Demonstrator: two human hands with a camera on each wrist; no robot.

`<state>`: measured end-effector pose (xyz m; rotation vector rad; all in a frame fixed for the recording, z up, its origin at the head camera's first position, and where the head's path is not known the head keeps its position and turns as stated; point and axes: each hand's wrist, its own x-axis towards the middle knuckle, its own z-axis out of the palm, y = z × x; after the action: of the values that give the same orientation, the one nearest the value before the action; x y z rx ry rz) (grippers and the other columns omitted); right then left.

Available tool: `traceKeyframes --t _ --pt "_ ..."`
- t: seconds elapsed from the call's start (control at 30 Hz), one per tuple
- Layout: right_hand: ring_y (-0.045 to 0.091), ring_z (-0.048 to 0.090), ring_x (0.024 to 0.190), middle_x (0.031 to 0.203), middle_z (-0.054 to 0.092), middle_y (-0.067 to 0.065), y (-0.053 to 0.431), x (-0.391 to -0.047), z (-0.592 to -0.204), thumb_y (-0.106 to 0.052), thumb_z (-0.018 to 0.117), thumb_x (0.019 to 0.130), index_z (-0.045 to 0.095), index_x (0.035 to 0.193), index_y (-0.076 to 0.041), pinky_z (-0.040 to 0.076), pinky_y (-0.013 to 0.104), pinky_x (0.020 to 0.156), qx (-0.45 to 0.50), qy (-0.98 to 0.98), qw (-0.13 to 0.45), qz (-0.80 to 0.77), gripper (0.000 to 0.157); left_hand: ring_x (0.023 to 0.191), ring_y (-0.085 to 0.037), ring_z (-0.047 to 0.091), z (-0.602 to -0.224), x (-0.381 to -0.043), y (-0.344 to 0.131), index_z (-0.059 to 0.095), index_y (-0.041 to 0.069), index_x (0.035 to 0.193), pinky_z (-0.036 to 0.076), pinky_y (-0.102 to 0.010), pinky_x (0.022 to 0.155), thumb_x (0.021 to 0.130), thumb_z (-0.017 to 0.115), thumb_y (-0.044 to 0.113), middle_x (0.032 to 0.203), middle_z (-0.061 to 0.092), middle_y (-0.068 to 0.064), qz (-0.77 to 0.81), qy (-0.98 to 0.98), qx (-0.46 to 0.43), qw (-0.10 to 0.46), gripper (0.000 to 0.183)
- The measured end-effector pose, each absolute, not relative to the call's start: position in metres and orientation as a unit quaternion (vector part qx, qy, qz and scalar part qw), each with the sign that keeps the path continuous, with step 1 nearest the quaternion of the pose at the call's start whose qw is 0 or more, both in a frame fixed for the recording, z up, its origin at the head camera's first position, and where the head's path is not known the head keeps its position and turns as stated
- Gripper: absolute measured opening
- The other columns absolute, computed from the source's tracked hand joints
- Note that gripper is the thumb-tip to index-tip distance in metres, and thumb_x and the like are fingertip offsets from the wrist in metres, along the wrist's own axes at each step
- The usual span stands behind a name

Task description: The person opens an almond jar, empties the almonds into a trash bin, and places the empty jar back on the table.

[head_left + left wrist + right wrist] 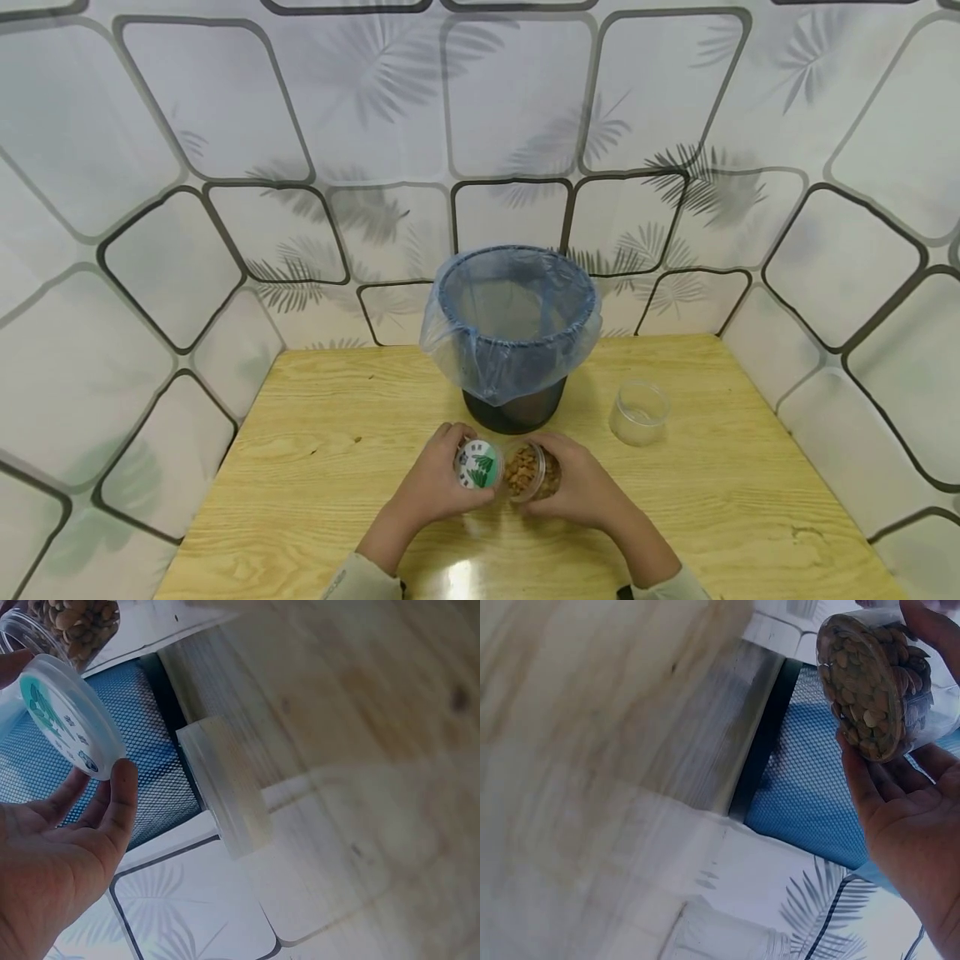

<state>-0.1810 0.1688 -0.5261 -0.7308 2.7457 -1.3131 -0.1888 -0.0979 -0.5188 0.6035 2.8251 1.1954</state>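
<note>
In the head view my left hand holds a round plastic lid with a white and green printed label. Its fingers and thumb grip the lid's rim, as the left wrist view also shows. Beside it my right hand grips a clear plastic jar filled with brown nuts that look like almonds. Thumb and fingers span the jar's sides, and its base faces the right wrist camera. Lid and jar are close together in front of the bin; whether they touch, I cannot tell.
A black mesh bin lined with a blue plastic bag stands behind the hands. Right of it sits an empty clear jar on the wooden table. A pale translucent piece, kind unclear, shows by the bin. Patterned fabric walls surround the table.
</note>
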Motion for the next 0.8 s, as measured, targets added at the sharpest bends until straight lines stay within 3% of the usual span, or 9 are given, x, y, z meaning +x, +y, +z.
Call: traceKeyframes --t 0.5,0.8 --pt "0.018 0.068 0.121 0.133 0.068 -0.005 0.181 -0.185 -0.527 -0.032 0.105 0.065 0.063 0.143 -0.02 0.058 0.048 0.105 -0.226 0.881 -0.022 -0.415 0.09 0.09 -0.013 0.055 -0.522 -0.193 -0.098 0.06 0.006 0.133 0.053 -0.029 0.074 0.072 0.089 0.043 0.11 0.058 -0.004 0.351 0.923 0.157 0.006 0.077" --pt "0.014 0.067 0.12 0.131 0.067 -0.009 0.181 -0.185 -0.524 -0.029 0.105 0.065 0.063 0.143 -0.025 0.058 0.045 0.104 -0.21 0.88 -0.004 -0.426 0.089 0.093 -0.015 0.056 -0.521 -0.194 -0.099 0.058 0.002 0.138 0.054 -0.032 0.076 0.073 0.091 0.044 0.111 0.059 -0.005 0.337 0.927 0.159 0.029 0.084"
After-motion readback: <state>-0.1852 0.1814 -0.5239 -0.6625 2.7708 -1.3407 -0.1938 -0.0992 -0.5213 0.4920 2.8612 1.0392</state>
